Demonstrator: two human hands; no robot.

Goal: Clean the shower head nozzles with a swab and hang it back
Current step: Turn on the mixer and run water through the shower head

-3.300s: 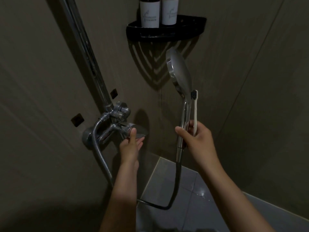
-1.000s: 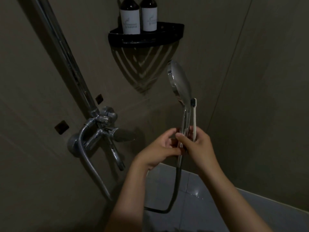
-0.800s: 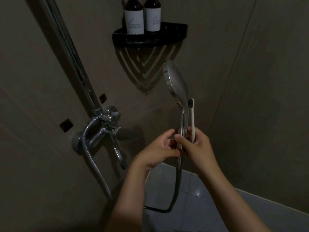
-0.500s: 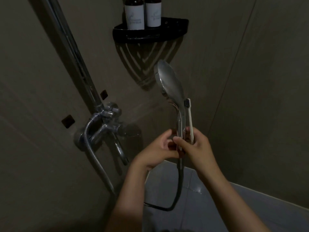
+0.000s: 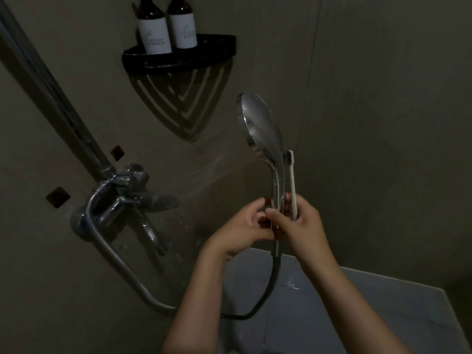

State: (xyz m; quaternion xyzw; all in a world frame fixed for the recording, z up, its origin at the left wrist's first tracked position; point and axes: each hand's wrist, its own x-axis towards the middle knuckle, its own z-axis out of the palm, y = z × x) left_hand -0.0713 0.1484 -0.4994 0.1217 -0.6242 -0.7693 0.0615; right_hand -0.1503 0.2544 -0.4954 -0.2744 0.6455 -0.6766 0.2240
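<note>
- Low in the shower corner, the left hand (image 5: 242, 231) has left the mixer tap (image 5: 120, 198), where it rested about three seconds ago, and now meets the right hand (image 5: 301, 226) at the handle of the shower head (image 5: 260, 123).
- Left grip: fingers curled against the lower handle, just beside the right thumb. How firmly it holds I cannot tell.
- Right grip: closed round two things at once, the handle and a toothbrush (image 5: 292, 185), which stands upright alongside it with its bristles near the neck of the head.
- Over the last second the shower head has tipped slightly leftward. It is held upright in mid-air with its chrome back to the camera, so the nozzles are hidden.
- My reading: the head is being passed to the left hand, freeing the right for brushing. Scrubbing looks not yet begun.
- Around: the hose (image 5: 270, 284) loops down toward the floor (image 5: 357, 302) and back to the tap. A black corner shelf (image 5: 178, 60) above carries two bottles (image 5: 154, 31).
- In the way: hose slack may tug when the head is turned, and no bracket is visible on the riser rail (image 5: 51, 93) for hanging it back.
</note>
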